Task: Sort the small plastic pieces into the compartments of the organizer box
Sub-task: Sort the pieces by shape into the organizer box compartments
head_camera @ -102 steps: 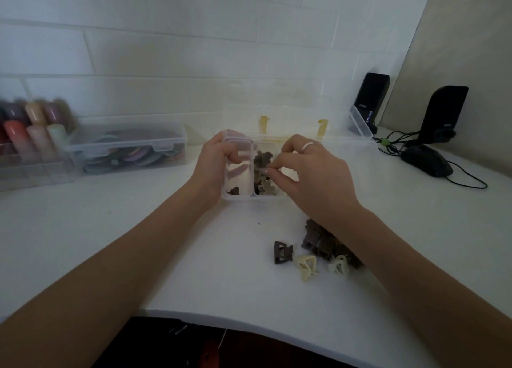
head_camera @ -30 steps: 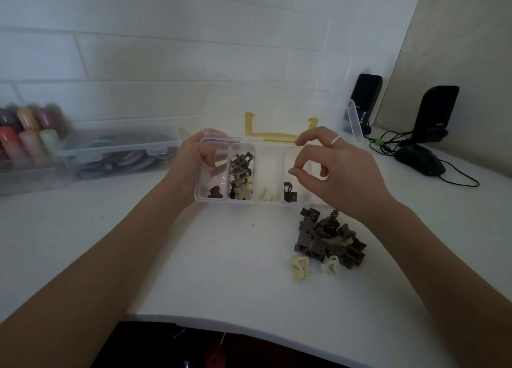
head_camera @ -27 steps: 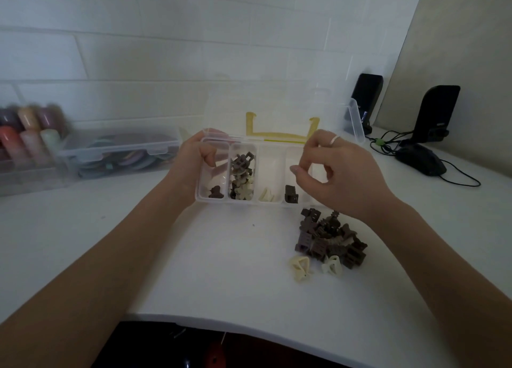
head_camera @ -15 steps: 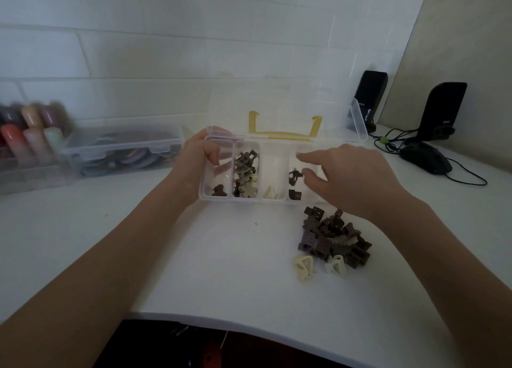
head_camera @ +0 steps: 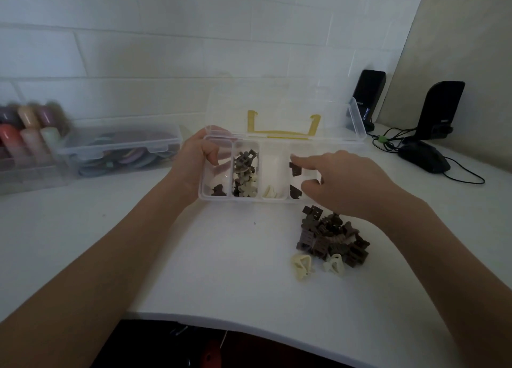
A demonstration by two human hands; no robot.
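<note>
A clear organizer box (head_camera: 274, 200) stands on the white table with its lid (head_camera: 277, 110) open at the back. My left hand (head_camera: 194, 160) grips the box's left end. My right hand (head_camera: 349, 185) hovers over the fourth compartment with its forefinger straight and nothing in it. That compartment holds two dark pieces (head_camera: 295, 169). The first compartment has one dark piece (head_camera: 219, 191), the second several brown and cream pieces (head_camera: 245, 171), the third a cream piece (head_camera: 270, 192). A pile of brown pieces (head_camera: 329, 240) and two cream pieces (head_camera: 302, 265) lie in front of the box.
A clear lidded box of coloured discs (head_camera: 122, 149) and a case of coloured cylinders (head_camera: 25, 135) stand at the left. Two black speakers (head_camera: 440, 110), a mouse (head_camera: 424, 160) and cables sit at the back right. The table's front edge (head_camera: 249, 323) is near me.
My right hand came down from a pinch above the fourth compartment and its fingers straightened. A second dark piece now lies in that compartment. My left hand kept its hold.
</note>
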